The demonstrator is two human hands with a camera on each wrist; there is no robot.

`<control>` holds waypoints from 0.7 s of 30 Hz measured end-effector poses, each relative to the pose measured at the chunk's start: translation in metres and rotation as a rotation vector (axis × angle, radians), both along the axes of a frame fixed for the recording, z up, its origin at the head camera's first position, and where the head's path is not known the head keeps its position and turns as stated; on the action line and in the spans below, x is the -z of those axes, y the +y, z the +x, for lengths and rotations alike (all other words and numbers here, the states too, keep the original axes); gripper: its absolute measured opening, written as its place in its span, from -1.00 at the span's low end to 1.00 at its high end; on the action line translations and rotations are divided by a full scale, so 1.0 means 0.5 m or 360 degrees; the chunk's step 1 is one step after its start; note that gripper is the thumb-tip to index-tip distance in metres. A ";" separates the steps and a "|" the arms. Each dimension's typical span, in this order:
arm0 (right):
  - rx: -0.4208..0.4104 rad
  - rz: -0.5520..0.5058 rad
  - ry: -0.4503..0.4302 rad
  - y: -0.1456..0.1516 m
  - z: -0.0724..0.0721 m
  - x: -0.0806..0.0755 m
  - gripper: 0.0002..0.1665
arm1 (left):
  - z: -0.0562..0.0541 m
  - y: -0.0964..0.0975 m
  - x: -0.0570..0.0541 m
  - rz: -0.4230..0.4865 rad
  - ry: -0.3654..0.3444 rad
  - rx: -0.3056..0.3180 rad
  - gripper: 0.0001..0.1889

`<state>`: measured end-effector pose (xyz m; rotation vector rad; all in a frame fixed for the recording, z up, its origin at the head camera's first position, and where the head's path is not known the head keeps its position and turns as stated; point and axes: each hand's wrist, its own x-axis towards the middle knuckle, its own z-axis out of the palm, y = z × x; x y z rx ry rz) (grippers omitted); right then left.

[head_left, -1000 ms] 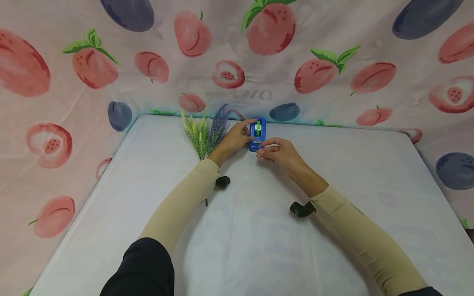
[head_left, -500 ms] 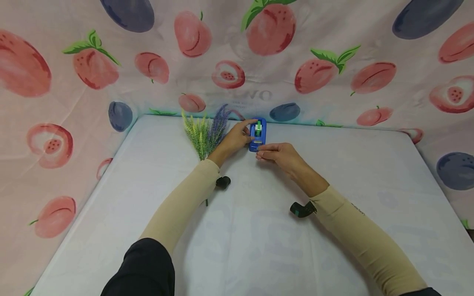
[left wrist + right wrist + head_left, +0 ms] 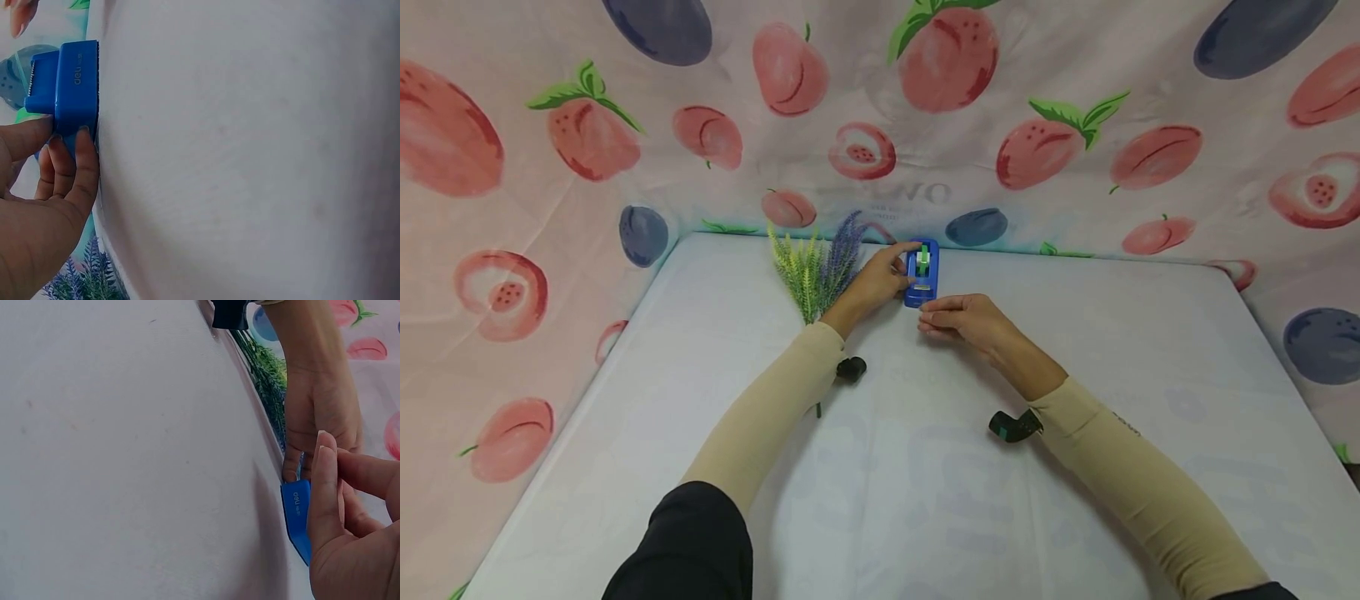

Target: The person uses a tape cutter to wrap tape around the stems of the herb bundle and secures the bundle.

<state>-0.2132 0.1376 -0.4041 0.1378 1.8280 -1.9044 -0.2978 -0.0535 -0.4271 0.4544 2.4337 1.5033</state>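
Left grip (image 3: 878, 282) clamped on blue dispenser (image 3: 76, 87), far side of desk (image 3: 1112, 333), right of flowers (image 3: 805, 275). Right grip (image 3: 973, 323) thumb and fingertips together, pinching faint tape (image 3: 22, 72) by near end.

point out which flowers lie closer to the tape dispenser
The purple flowers, next to the left hand; the yellow-green flowers lie farther left of the blue tape dispenser.

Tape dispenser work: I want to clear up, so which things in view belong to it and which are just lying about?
In the job:
blue deli tape dispenser, tape roll inside
left hand, holding dispenser
right hand, seemingly pinching tape

Lying about:
yellow-and-purple lavender bunch
fruit-print backdrop
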 end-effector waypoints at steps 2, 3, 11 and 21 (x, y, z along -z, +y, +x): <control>-0.0006 0.0010 -0.0010 0.000 0.000 0.001 -0.56 | 0.000 -0.001 0.000 0.0006 0.0003 0.0003 -0.34; -0.0011 0.0016 -0.0015 0.000 0.001 0.001 -0.56 | 0.000 -0.001 -0.001 0.0010 0.0001 0.0005 -0.34; -0.0019 0.0058 -0.0036 -0.003 0.005 0.005 -0.59 | 0.005 -0.001 -0.007 0.0052 -0.0024 0.0021 -0.33; -0.0023 0.0108 -0.0037 -0.009 0.016 0.009 -0.59 | 0.004 -0.003 -0.004 0.0070 -0.0045 0.0012 -0.32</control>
